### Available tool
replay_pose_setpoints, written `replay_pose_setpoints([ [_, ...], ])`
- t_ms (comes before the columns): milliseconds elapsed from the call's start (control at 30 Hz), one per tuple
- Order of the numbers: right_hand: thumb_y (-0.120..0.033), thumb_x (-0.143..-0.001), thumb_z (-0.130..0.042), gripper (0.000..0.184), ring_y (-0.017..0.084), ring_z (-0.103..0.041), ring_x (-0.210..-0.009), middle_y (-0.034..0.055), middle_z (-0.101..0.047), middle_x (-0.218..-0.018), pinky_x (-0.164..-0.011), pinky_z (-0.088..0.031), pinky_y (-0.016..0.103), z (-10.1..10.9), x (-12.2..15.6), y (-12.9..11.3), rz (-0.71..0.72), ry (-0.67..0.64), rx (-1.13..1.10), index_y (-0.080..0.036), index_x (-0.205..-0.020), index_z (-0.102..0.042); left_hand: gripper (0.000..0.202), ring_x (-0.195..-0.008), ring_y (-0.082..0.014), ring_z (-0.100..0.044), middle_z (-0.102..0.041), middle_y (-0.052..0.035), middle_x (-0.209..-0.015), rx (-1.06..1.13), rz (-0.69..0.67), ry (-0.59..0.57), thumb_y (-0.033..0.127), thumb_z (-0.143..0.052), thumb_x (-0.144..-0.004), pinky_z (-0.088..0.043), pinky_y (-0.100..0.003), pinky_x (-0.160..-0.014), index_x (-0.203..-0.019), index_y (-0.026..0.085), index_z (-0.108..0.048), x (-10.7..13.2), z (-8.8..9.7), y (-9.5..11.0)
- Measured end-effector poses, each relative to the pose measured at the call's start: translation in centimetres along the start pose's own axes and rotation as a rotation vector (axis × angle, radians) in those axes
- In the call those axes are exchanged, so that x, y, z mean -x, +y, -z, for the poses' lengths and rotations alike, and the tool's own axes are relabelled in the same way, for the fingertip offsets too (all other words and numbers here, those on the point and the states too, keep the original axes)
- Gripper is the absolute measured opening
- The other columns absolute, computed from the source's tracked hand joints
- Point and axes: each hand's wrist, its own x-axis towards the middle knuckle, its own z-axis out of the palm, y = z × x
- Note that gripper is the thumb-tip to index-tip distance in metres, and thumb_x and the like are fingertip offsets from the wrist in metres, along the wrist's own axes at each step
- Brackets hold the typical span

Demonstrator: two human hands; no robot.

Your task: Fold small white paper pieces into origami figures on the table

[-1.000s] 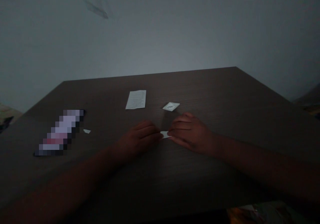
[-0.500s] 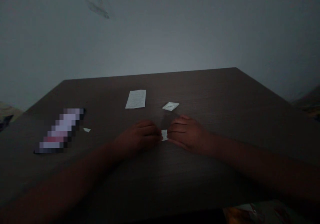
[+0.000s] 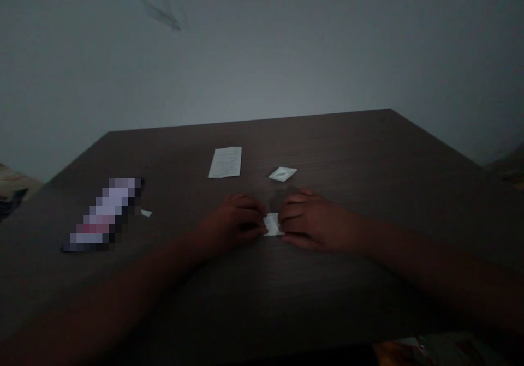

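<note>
A small white piece of paper (image 3: 272,225) with faint print lies low over the table between my hands. My left hand (image 3: 235,219) pinches its left edge, fingers curled and thumb on the near side. On the opposite edge, my right hand (image 3: 313,221) grips it with bent fingers that cover its right part. Just beyond my right hand rests a white diamond-shaped folded piece (image 3: 282,174) with a mark in its middle. Farther back and to the left is a flat white printed sheet (image 3: 225,162).
A phone-like object (image 3: 102,213), its screen pixelated, lies on the left of the brown table (image 3: 360,153). Beside it is a white scrap (image 3: 146,213). A pale wall (image 3: 286,44) rises behind, with a clear plastic bag (image 3: 158,0) against it. Coloured items (image 3: 426,349) show at the near edge.
More of the small paper now shows between my hands, as my fingers have spread slightly and shifted along its edges. The whole view has moved a little; the other items stay put.
</note>
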Motion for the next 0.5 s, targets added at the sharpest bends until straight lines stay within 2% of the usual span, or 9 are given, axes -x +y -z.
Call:
replay_pose_setpoints([
  [167, -0.025, -0.113, -0.078, 0.007, 0.028, -0.074, -0.112, 0.0057, -0.087, -0.109, -0.102, -0.053, 0.046, -0.4, 0.0, -0.2, -0.069, 0.035, -0.069, -0.023, -0.112, -0.085, 0.006, -0.12, -0.0278, -0.076, -0.083, -0.0063, -0.124, -0.029, 0.051, -0.023, 0.026, -0.079, -0.108, -0.058, -0.046, -0.112, -0.111, 0.024, -0.084, -0.1, 0.1, 0.6],
  [300, -0.023, -0.11, -0.081, 0.007, 0.026, -0.075, -0.113, 0.0072, -0.086, -0.116, -0.107, -0.055, 0.045, -1.0, -0.1, 0.2, -0.109, 0.069, -0.178, -0.021, -0.115, -0.084, 0.017, -0.125, -0.0291, -0.075, -0.083, -0.0065, -0.131, -0.088, 0.073, -0.024, 0.025, -0.081, -0.106, -0.056, -0.043, -0.113, -0.123, 0.024, -0.082, -0.2, 0.3, 1.2],
  [400, -0.024, -0.111, -0.079, 0.012, 0.028, -0.075, -0.122, 0.0102, -0.086, -0.127, -0.112, -0.055, 0.049, -0.9, -0.1, 0.4, -0.093, 0.064, -0.16, -0.021, -0.12, -0.086, 0.023, -0.13, -0.031, -0.073, -0.082, -0.0064, -0.135, -0.144, 0.128, -0.058, 0.027, -0.081, -0.106, -0.051, -0.049, -0.118, -0.129, 0.024, -0.082, -0.2, 0.6, 1.7],
  [500, -0.027, -0.112, -0.077, 0.017, 0.031, -0.074, -0.123, 0.0106, -0.087, -0.126, -0.109, -0.055, 0.05, -0.4, -0.1, 0.1, -0.119, 0.006, -0.094, -0.022, -0.125, -0.087, 0.023, -0.133, -0.0335, -0.071, -0.083, -0.006, -0.135, -0.23, 0.188, -0.08, 0.032, -0.085, -0.105, -0.042, -0.058, -0.125, -0.127, 0.026, -0.085, -0.2, 1.0, 2.3],
])
